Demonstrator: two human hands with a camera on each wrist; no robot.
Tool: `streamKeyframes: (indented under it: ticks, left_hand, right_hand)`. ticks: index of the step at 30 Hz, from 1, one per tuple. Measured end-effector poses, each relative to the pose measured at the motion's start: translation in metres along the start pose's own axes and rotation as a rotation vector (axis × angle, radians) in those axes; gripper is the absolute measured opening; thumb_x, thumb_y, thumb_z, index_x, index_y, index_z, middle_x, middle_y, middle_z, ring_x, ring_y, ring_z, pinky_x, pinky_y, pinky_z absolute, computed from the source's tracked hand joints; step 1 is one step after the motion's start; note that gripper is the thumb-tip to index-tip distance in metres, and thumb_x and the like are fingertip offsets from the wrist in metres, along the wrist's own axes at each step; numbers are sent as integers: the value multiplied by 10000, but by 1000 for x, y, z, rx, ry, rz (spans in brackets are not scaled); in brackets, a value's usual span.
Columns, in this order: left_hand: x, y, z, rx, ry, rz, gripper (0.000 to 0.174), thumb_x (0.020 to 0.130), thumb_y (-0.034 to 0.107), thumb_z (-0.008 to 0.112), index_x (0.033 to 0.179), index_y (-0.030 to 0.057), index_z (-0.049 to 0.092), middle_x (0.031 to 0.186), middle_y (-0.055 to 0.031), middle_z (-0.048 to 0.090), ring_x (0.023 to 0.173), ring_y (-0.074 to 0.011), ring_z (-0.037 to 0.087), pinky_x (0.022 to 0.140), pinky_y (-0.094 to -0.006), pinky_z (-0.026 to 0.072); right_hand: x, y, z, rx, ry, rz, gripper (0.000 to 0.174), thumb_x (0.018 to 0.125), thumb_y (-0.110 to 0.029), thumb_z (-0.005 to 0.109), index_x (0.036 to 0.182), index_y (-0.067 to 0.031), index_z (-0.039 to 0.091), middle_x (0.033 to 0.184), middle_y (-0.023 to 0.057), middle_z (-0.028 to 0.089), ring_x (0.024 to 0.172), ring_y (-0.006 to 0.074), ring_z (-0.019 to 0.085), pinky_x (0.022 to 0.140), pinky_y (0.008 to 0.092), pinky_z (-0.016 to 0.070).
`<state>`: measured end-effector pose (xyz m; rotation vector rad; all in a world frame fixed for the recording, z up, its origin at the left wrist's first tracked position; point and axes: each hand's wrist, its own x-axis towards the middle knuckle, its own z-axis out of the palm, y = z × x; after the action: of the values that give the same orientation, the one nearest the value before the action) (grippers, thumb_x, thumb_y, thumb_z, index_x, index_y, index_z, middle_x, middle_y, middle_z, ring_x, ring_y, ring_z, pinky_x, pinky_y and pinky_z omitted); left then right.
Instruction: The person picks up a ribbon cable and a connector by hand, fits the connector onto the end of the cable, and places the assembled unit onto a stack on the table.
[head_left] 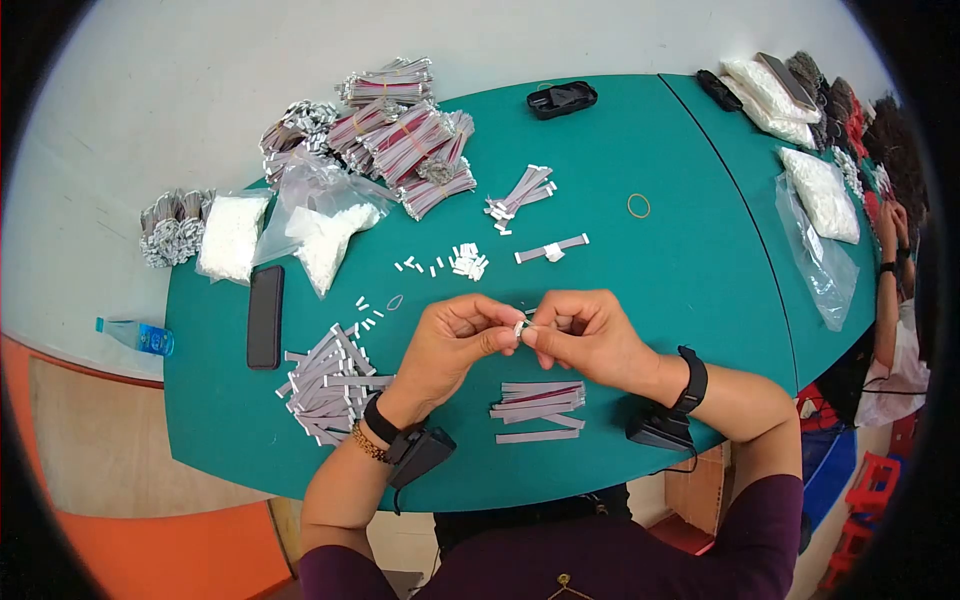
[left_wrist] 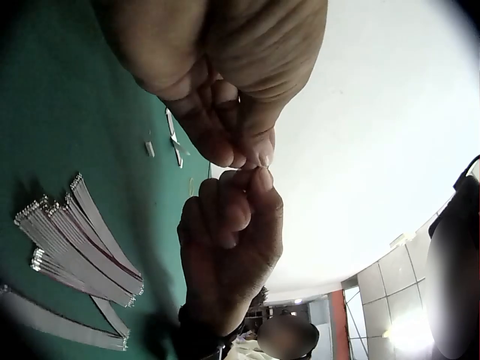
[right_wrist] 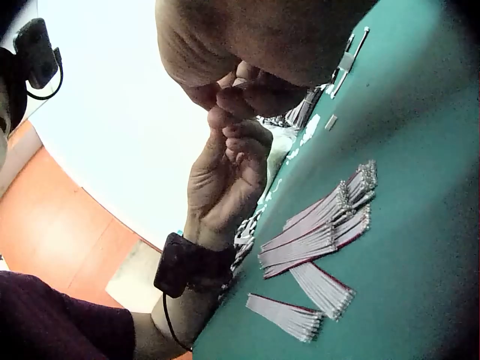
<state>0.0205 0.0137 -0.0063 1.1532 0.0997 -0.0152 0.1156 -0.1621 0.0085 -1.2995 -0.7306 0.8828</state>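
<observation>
Above the green table, the left hand (head_left: 462, 340) pinches a small white piece (head_left: 521, 327) between thumb and index finger. Close against it, the right hand (head_left: 585, 335) has its thumb and fingertips at the same piece. In the left wrist view the fingertips of the left hand (left_wrist: 232, 90) and right hand (left_wrist: 232, 232) meet, mostly hiding what lies between them. The right wrist view also shows the left hand (right_wrist: 229, 176) and right hand (right_wrist: 255, 52) fingertip to fingertip. Short grey ribbon cables (head_left: 540, 402) lie just below the hands.
White connectors (head_left: 468, 262) are scattered beyond the hands, near a single cable (head_left: 535, 254). At left are a cable pile (head_left: 325, 390), a phone (head_left: 265, 318) and bags of white parts (head_left: 232, 237). Bundled cables (head_left: 405, 140) stand at the back; another person's arm (head_left: 886, 290) is at far right.
</observation>
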Motion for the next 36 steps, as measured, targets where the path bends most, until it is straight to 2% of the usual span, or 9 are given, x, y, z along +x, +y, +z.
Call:
streamKeyframes:
  ticks: [9,12,15,18,21,24,27,36]
  left_hand:
    - [0,4,1,161,-4,66,171,809,32,669,967,-26,639,889,-77,655,778,-109,605,707,-224,500]
    - [-1,8,5,252,56,98,153,786,-38,658,938,-31,643,882,-94,656,776,-128,616,725,-243,504]
    - [-3,6,9,356,99,163,169,781,-71,645,947,-40,643,893,-100,657,827,-136,623,769,-254,508]
    - [-3,4,5,594,67,310,156,807,-9,654,961,-33,651,917,-76,665,837,-112,618,756,-243,511]
    - [-5,9,10,388,74,197,178,790,-64,641,967,-46,636,916,-104,656,836,-137,622,764,-259,511]
    - [-4,13,5,283,22,104,171,800,-37,644,971,-45,635,915,-100,655,823,-130,618,751,-250,511]
    - [-3,13,3,266,-4,105,170,807,-13,651,973,-46,635,916,-97,656,802,-121,614,732,-239,510]
    - [-4,13,3,291,2,101,187,803,-8,658,983,-46,627,931,-102,655,856,-139,632,776,-253,520]
  right_hand:
    - [0,0,0,16,15,35,175,883,-135,608,733,-51,574,579,-5,574,479,9,452,416,181,306]
    - [-1,0,2,8,40,29,172,884,-130,602,738,-48,568,581,-7,573,488,4,453,420,180,305]
    - [-3,4,6,-4,83,-11,164,886,-127,598,750,-42,563,583,-10,569,498,-3,450,423,179,302]
    - [-5,7,8,-23,102,-46,159,887,-124,595,758,-37,560,585,-12,567,503,-8,441,425,179,296]
    - [-4,2,8,2,89,-27,158,887,-118,592,758,-35,559,589,-9,570,496,-9,426,421,182,286]
    - [-4,-1,8,21,81,-1,156,887,-113,590,755,-36,560,589,-7,574,482,-9,410,414,185,273]
    - [-4,-2,7,13,76,3,159,887,-114,587,750,-37,561,584,-7,575,468,-7,402,406,187,267]
    - [-4,-3,7,51,39,48,165,889,-134,589,751,-46,565,580,0,578,458,5,410,402,186,282]
